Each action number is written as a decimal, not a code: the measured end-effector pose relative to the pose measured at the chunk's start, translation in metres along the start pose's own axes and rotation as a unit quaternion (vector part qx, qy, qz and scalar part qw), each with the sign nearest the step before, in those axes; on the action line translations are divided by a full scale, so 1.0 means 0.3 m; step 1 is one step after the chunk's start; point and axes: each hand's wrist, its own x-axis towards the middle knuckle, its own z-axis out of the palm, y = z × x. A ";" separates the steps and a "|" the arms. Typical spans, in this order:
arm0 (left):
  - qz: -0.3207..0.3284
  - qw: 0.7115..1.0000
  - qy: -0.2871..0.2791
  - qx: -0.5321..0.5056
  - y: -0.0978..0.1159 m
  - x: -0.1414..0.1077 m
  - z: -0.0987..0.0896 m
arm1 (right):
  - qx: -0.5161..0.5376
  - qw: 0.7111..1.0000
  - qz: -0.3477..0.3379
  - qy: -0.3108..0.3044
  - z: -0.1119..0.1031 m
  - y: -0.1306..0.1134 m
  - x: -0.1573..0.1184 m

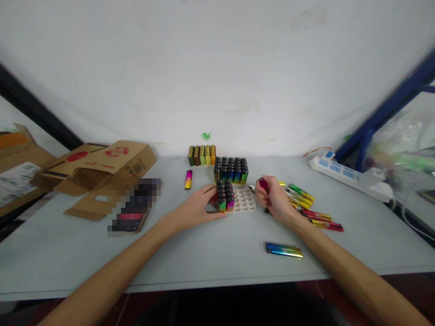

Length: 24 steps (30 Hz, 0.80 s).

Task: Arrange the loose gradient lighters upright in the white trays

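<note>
White tray (250, 199), part-filled with upright lighters (226, 195), at the middle of the table (204, 253).
We record the left hand (195, 206) cupped about the tray's left end, whether gripping we cannot tell; the right hand (274, 197) grasping a reddish lighter (263, 183) near the right end; loose lighters (317, 215) beyond it; farther out, a carton (131, 156) left, a power strip (351, 175) right.

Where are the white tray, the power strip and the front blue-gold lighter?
White tray (243, 199): head view, exposed cells.
Power strip (350, 174): head view, mid-body.
Front blue-gold lighter (284, 251): head view, mid-body.
</note>
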 end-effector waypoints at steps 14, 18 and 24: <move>-0.005 1.000 -0.001 -0.008 0.001 0.000 -0.004 | 0.014 0.999 -0.009 -0.036 0.000 0.002 0.003; -0.006 1.000 0.001 -0.011 0.007 0.003 -0.011 | -0.005 0.995 -0.086 -0.044 0.012 0.004 0.005; -0.011 1.000 0.016 -0.017 -0.004 0.008 -0.012 | -0.171 0.972 -0.158 -0.043 -0.001 0.004 -0.011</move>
